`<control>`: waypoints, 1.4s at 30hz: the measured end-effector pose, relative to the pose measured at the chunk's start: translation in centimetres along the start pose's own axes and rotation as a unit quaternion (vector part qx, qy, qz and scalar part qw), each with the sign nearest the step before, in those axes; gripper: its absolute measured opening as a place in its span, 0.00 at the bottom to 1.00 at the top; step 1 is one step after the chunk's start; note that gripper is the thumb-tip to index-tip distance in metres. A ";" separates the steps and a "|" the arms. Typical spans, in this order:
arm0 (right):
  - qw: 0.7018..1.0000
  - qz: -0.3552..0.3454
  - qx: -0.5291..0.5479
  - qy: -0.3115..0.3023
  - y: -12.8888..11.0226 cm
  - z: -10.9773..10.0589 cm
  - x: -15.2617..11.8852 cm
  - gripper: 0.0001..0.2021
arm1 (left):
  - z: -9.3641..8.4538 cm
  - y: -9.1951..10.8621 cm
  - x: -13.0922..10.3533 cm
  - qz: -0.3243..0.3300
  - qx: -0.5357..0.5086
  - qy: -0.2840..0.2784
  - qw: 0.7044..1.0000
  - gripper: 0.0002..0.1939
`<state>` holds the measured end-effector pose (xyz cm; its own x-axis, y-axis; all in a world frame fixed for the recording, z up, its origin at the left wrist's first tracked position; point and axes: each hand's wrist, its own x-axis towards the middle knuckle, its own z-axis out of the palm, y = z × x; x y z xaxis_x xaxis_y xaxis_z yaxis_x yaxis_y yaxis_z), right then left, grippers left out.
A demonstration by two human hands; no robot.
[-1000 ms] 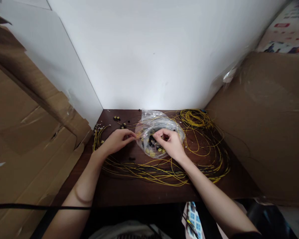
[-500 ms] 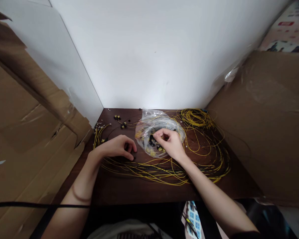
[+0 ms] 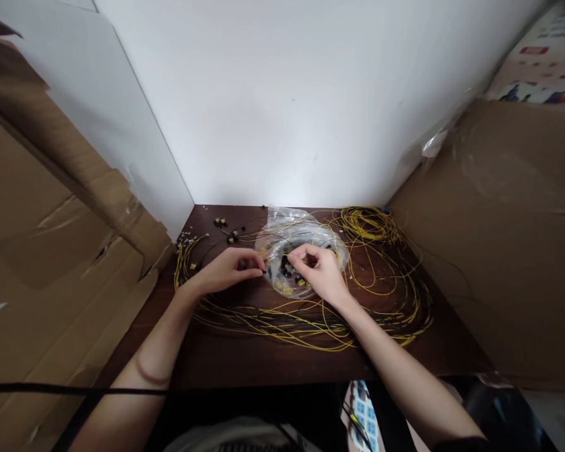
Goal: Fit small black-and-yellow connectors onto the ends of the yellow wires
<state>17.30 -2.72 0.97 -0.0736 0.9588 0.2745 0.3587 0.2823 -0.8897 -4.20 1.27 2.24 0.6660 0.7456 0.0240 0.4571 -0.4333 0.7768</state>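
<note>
My left hand (image 3: 233, 269) is just left of a clear plastic bag (image 3: 289, 216), thumb and forefinger closed on a tiny dark piece (image 3: 264, 272). My right hand (image 3: 322, 270) hovers over the bag, its thumb and forefinger pinched together; what they hold is too small to make out. Several yellow and black small parts (image 3: 287, 289) lie in the bag below the fingers. Long yellow and black wires (image 3: 282, 326) run across the brown table (image 3: 245, 364) in front of both hands.
A coil of yellow wire (image 3: 370, 225) sits at the back right. Small yellow-black parts (image 3: 220, 222) lie at the back left. Cardboard boxes (image 3: 51, 251) stand on the left and right (image 3: 503, 251). A white panel (image 3: 282, 113) rises behind the table.
My left hand has moved slightly right and up, toward the bag, and its thumb and forefinger have closed. My right hand has hardly moved.
</note>
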 end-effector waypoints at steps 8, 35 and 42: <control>0.999 -0.054 0.001 0.011 -0.4 0.8 -0.6 0.07 | 2.0 1.2 0.7 0.026 -0.161 0.138 0.977 0.08; 0.999 -0.020 0.021 0.012 -0.3 1.1 -0.6 0.07 | 4.8 1.3 1.6 0.025 -0.317 0.249 0.915 0.15; 1.000 -0.021 0.008 0.017 -0.4 0.9 -0.8 0.06 | 4.8 1.5 1.4 0.034 -0.224 0.255 0.940 0.08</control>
<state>16.31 -3.54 0.81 -0.0557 0.9447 0.3231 0.3420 0.3221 -0.8828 0.25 -0.79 0.37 0.2621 0.9197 0.2924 0.0532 -0.3163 0.9472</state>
